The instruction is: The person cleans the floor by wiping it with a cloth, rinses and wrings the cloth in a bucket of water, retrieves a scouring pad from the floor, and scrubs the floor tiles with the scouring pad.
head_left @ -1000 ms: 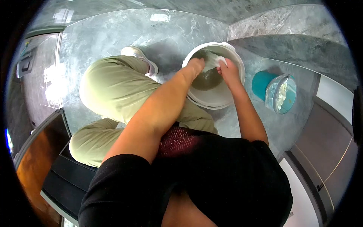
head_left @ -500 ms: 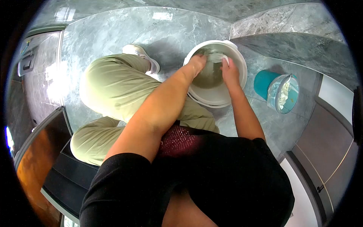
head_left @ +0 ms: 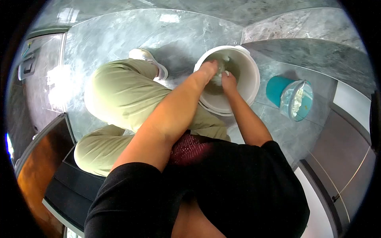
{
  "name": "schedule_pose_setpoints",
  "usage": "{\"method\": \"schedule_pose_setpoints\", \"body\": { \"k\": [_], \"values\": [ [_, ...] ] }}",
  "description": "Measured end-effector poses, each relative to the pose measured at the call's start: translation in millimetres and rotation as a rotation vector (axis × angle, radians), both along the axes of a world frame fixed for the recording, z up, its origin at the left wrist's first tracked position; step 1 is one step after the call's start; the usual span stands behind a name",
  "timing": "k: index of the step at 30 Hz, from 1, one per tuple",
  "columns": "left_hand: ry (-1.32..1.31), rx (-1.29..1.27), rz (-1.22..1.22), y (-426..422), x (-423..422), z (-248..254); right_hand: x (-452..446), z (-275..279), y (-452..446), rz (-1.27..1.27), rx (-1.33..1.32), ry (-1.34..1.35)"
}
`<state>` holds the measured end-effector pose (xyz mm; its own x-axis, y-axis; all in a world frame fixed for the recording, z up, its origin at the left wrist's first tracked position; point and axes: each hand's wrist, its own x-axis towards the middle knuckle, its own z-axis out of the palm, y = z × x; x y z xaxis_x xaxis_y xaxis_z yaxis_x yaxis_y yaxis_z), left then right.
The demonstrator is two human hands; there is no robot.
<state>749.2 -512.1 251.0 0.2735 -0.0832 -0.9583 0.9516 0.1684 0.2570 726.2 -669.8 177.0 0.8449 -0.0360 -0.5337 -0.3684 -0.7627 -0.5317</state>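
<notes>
A white bucket (head_left: pixel 250 79) holds murky greyish water (head_left: pixel 235 68). Inside it, both hands are close together on a wet white cloth (head_left: pixel 219 77). My left hand (head_left: pixel 210 68) is bent over the cloth at the left side, its fingers closed and partly hidden. From the right, my right hand (head_left: pixel 229 82) grips the same cloth with the thumb on top. Part of the cloth lies between the hands, and its full shape cannot be made out.
A teal bin (head_left: pixel 276 91) with a clear liner and crumpled white waste lies to the right of the bucket. At left are my bent knee (head_left: pixel 119 93) and white shoe (head_left: pixel 145 57). A dark cabinet (head_left: pixel 339 154) stands at the right on the grey marbled floor (head_left: pixel 186 29).
My right hand has moved left and slightly down, closer to my left hand. The cloth, stretched between them before, is now bunched. My left hand has barely moved.
</notes>
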Motion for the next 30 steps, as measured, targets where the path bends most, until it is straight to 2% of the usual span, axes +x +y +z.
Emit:
{"method": "schedule_pose_setpoints", "body": {
  "k": [2,3,5,6,7,8,9,10,11,12,13,14,16,18,19,20,21,22,23,26,27,28,30],
  "values": [
    [-0.05,0.01,0.052,-7.7,-5.1,-38.2,-7.2,29.6,3.5,0.092,0.199,-0.12],
    [0.021,-0.041,0.124,-7.8,-4.1,-15.0,-8.0,55.3,7.6,0.096,0.195,-0.131],
    [0.02,-0.106,0.216,-15.4,-11.5,-29.4,-20.2,105.6,23.8,-0.034,0.415,-0.132],
    [0.016,-0.169,0.308,-17.5,-9.4,-33.0,-20.3,123.4,31.0,-0.028,0.42,-0.141],
    [0.023,-0.136,0.338,-18.2,-8.7,-24.5,-25.4,138.2,36.8,0.111,0.441,-0.277],
    [0.054,-0.095,0.329,-17.0,-6.5,-15.9,-27.8,146.3,42.4,0.253,0.46,-0.416],
    [0.006,-0.03,0.197,-16.2,-8.1,-44.3,-30.6,150.4,47.7,0.253,0.463,-0.416],
    [-0.041,0.032,0.063,-11.2,-7.6,-51.1,-33.2,152.8,53.3,0.275,0.477,-0.425],
    [-0.042,0.033,0.064,-14.1,-10.0,-56.3,-34.2,153.3,56.8,0.299,0.493,-0.434],
    [-0.083,0.068,0.074,-11.7,-11.2,-24.2,-32.6,151.0,58.9,0.305,0.5,-0.433],
    [-0.124,0.098,0.075,-12.4,-11.5,-6.1,-30.0,146.8,60.3,0.314,0.509,-0.479],
    [-0.118,0.098,0.078,-17.7,-16.2,-28.7,-28.5,141.1,61.2,0.322,0.519,-0.518],
    [-0.078,-0.205,0.402,-37.1,-26.6,-122.3,-19.9,122.2,59.7,0.303,0.495,-0.491],
    [-0.059,-0.365,0.565,-46.4,-25.6,-126.9,-14.3,121.9,66.3,0.189,0.562,-0.654],
    [-0.231,-0.144,0.149,-47.7,-28.2,-92.7,-14.2,116.8,63.4,0.159,0.544,-0.644],
    [-0.317,-0.037,-0.063,-47.6,-29.0,-67.0,-10.6,116.2,61.1,0.16,0.542,-0.642],
    [-0.396,0.084,-0.271,-47.5,-29.8,-41.0,-5.6,116.0,58.1,0.06,0.421,-0.46],
    [-0.298,0.023,0.035,-47.1,-30.9,-21.8,0.9,115.1,54.5,-0.039,0.299,-0.277],
    [-0.244,-0.008,0.185,-49.7,-32.1,-15.2,10.3,93.1,45.1,-0.095,0.127,-0.191],
    [-0.021,-0.184,0.56,-56.8,-30.6,-5.3,21.1,49.8,13.2,-0.076,0.205,-0.113],
    [-0.02,-0.178,0.559,-55.7,-33.4,-6.5,12.9,5.2,-5.9,-0.078,0.21,-0.109],
    [-0.162,-0.07,0.432,-54.2,-34.7,-11.3,1.7,-54.4,-26.7,0.044,0.325,-0.185],
    [-0.439,0.144,0.191,-52.6,-34.5,-25.9,10.2,-71.9,-23.1,0.184,0.443,-0.261]
  ]
}}
